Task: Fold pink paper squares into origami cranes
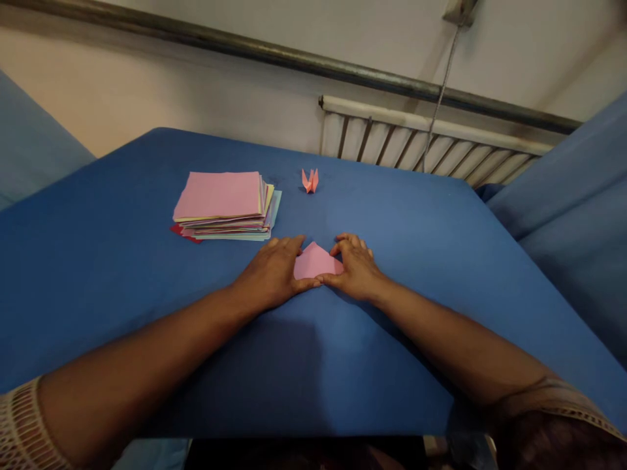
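Pinching the pink paper (316, 262) between curled fingers and thumbs, our left hand (275, 269) and right hand (360, 269) hold it, seemingly only part-folded, on the blue table (416, 225); beyond lie a flat paper stack (220, 196) and one small folded piece (310, 182), apparently finished.

Looks dim and muted overall, with a warmer tint on the wall (73, 104) at upper left and a paler patch on the tabletop (343, 339). Darkens toward the bottom, with soft shadows beside the left forearm (171, 352) and right forearm (450, 339). Appears stretched near the corners and slightly smeared in fine detail.
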A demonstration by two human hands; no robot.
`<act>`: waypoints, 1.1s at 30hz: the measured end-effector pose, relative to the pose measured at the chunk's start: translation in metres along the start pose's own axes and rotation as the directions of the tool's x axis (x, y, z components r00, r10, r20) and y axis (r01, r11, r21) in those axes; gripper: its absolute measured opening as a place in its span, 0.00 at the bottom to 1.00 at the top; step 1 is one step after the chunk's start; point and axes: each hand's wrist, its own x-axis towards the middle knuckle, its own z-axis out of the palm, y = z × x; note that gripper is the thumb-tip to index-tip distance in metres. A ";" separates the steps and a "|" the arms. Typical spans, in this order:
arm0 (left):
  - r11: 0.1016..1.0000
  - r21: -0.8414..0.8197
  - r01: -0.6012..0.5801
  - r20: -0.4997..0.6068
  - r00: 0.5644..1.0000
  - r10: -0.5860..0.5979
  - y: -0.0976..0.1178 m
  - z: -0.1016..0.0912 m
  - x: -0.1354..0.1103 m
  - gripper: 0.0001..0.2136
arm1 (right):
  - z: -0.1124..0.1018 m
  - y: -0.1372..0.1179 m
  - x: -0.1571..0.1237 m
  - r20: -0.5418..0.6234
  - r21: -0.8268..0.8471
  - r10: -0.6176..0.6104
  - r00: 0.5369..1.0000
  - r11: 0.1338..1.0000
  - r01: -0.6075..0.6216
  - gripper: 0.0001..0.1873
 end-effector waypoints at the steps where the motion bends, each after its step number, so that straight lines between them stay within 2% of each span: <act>1: 1.000 -0.015 -0.007 -0.002 1.000 0.007 0.000 0.001 0.000 0.41 | 0.001 0.000 0.000 -0.008 0.018 0.003 1.000 1.000 -0.003 0.30; 4: 0.998 -0.045 -0.042 -0.021 0.999 0.041 -0.001 0.003 0.000 0.40 | 0.004 0.003 0.001 -0.054 0.104 0.001 0.999 0.995 0.004 0.31; 7: 0.995 -0.072 -0.063 -0.045 0.997 0.060 -0.001 0.003 0.001 0.35 | 0.008 0.009 0.008 -0.152 0.309 -0.022 0.988 0.949 0.069 0.23; 9: 0.991 -0.073 -0.112 -0.045 0.993 0.108 -0.001 0.001 0.001 0.25 | 0.008 0.015 0.015 -0.213 0.511 0.035 0.976 0.856 0.081 0.16; 11: 0.974 -0.061 -0.216 -0.063 0.975 0.212 -0.001 -0.002 0.000 0.12 | 0.006 0.021 0.022 -0.199 0.681 0.150 0.968 0.732 0.027 0.15; 13: 0.934 -0.040 -0.354 -0.120 0.930 0.347 -0.001 -0.005 -0.001 0.07 | 0.002 0.025 0.028 -0.159 0.764 0.219 0.963 0.645 -0.021 0.16; 16: 0.853 0.006 -0.522 -0.218 0.831 0.511 -0.001 -0.010 -0.004 0.10 | -0.007 0.029 0.032 -0.109 0.795 0.210 0.972 0.605 -0.041 0.20; 18: 0.816 0.023 -0.578 -0.256 0.786 0.563 0.000 -0.012 -0.004 0.11 | -0.013 0.029 0.032 -0.072 0.797 0.169 0.983 0.602 -0.045 0.24; 20: 0.797 0.022 -0.603 -0.269 0.765 0.586 0.000 -0.013 -0.004 0.12 | -0.019 0.028 0.030 -0.039 0.806 0.127 0.991 0.590 -0.044 0.28; 24: 0.792 0.006 -0.610 -0.261 0.764 0.591 -0.005 -0.008 0.003 0.11 | -0.023 0.026 0.026 -0.016 0.821 0.046 0.999 0.570 -0.013 0.31; 27: 0.802 0.016 -0.596 -0.227 0.780 0.584 -0.015 -0.002 0.009 0.11 | -0.017 0.027 0.026 -0.027 0.801 0.028 0.999 0.599 0.004 0.33; 30: 0.851 0.047 -0.523 -0.175 0.834 0.523 -0.022 -0.002 0.010 0.12 | -0.008 0.031 0.027 -0.065 0.741 0.125 0.990 0.670 -0.036 0.32; 33: 0.883 0.094 -0.459 -0.054 0.883 0.465 -0.015 -0.009 0.002 0.18 | -0.003 0.033 0.028 -0.105 0.658 0.234 0.967 0.746 -0.109 0.32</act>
